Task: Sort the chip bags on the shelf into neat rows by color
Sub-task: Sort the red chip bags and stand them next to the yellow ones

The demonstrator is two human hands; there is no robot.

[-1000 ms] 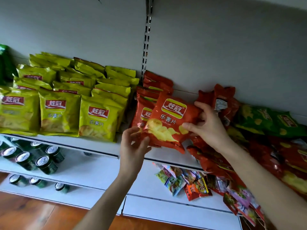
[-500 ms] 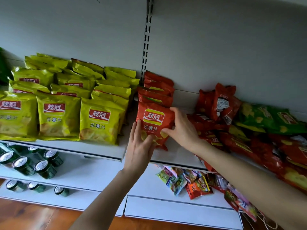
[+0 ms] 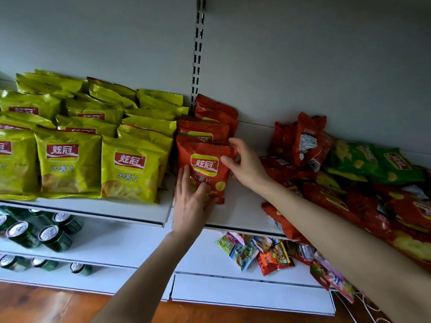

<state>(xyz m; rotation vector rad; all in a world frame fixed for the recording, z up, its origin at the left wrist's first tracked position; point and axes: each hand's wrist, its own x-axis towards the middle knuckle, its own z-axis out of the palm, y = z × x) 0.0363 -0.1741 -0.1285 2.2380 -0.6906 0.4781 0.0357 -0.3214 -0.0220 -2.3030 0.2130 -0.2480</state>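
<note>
A red chip bag (image 3: 205,164) stands upright on the white shelf (image 3: 240,213), at the front of a row of red bags (image 3: 210,131). My left hand (image 3: 193,203) presses flat against its lower left with straight fingers. My right hand (image 3: 245,164) pinches its top right corner, thumb on the front and fingers behind. To the left, yellow-green bags (image 3: 130,169) stand in neat rows. To the right lies an unsorted heap of red bags (image 3: 338,199) with a green bag (image 3: 373,164) on it.
A slotted metal upright (image 3: 198,54) runs up the grey back wall behind the red row. The lower shelf holds green cans (image 3: 53,236) on the left and small mixed snack packets (image 3: 256,250) on the right. Bare shelf shows between the red row and the heap.
Both hands carried the red bag from mid-air leftward and down onto the shelf at the front of the red row. My left hand has flattened against it.
</note>
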